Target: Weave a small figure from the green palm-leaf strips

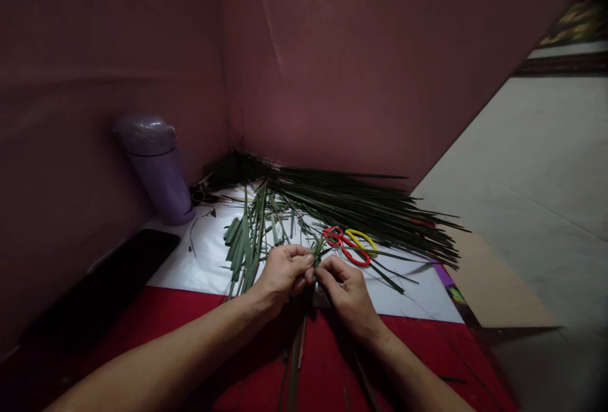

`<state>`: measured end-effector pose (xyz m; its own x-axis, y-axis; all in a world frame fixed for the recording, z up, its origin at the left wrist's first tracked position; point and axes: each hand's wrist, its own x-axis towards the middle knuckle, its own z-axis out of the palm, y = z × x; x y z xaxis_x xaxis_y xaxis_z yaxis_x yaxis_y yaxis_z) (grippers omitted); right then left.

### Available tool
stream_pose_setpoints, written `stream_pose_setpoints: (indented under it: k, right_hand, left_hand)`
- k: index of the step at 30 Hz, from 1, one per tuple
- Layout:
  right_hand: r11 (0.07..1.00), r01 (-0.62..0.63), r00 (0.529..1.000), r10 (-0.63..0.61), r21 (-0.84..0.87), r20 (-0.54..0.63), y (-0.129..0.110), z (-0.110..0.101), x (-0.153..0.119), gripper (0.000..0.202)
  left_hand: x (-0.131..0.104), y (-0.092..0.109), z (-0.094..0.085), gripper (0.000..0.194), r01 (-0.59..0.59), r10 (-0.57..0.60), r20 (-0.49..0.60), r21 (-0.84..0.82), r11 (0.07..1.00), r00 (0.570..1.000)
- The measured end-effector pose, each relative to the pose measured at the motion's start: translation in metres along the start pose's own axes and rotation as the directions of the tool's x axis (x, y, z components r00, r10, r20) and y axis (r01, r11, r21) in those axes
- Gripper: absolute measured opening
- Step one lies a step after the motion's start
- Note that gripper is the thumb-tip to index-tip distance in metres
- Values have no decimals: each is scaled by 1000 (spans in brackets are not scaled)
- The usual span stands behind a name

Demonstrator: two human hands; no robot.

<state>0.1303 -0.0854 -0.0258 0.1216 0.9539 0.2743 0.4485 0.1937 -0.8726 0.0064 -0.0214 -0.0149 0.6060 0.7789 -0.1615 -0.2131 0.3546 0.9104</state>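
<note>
Near the front of the white sheet (403, 295), my left hand (287, 267) and my right hand (342, 282) meet fingertip to fingertip. Both pinch long green leaf strips (297, 352), whose loose ends hang down over the red surface. A small knotted or woven part of the strips shows just above my fingers; its exact shape is too small to make out. Scissors (354, 250) with red and yellow handles lie right behind my right hand. To the left of my left hand are cut and folded leaf pieces (240, 244).
A large bundle of long dark green leaves (361, 203) lies along the back wall. A purple bottle (164, 174) stands at the left, near a dark flat object (142, 253). The red surface (441, 348) ends at the right, above a pale floor (546, 177).
</note>
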Motion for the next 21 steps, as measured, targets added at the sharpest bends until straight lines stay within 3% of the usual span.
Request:
stream_pose_setpoints:
  k: [2, 5, 8, 11, 15, 18, 21]
  right_hand:
    - [1000, -10, 999, 10, -1, -32, 0, 0, -1, 21]
    - [991, 66, 975, -88, -114, -204, -2, -3, -4, 16]
    - [916, 221, 872, -339, -333, -354, -6, -8, -3, 4]
    - [804, 287, 810, -494, -520, -316, -9, -14, 1, 20]
    - [785, 276, 877, -442, -554, -190, -10, -22, 8, 15]
    - [830, 291, 927, -367, -476, -73, -10, -28, 12, 10]
    - [885, 309, 948, -317, -350, 37, -11, -36, 14, 12]
  left_hand:
    - [0, 1, -1, 21, -15, 15, 3, -5, 1000, 1000]
    - [1, 3, -1, 21, -30, 30, -2, 4, 1000, 1000]
    - [1, 4, 0, 23, -9, 9, -12, 33, 999, 1000]
    - [0, 4, 1, 25, -9, 9, 15, 60, 998, 1000]
    - [-2, 6, 2, 26, -12, 7, 53, 103, 995, 999]
    - [-3, 9, 3, 23, -22, 12, 62, 152, 988, 998]
    - [-5, 13, 4, 20, -49, 34, 72, 227, 973, 997]
